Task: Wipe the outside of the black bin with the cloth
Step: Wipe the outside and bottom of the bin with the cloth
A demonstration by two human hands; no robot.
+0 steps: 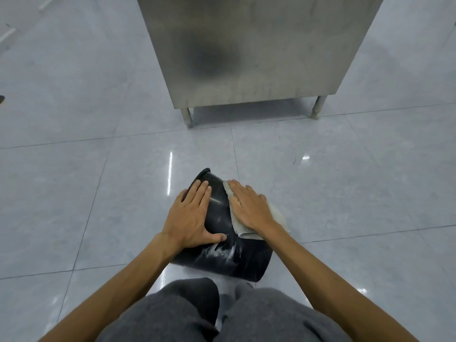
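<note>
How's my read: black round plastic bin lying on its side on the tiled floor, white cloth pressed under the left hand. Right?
Wrong hand: the head view shows the white cloth pressed under the right hand; the left hand rests bare on the black round plastic bin. The rest holds.

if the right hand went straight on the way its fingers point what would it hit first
Bare bin wall just past the edge of the cloth, then the rim, then floor. The right hand probably clears the left hand, but depth is unclear.
</note>
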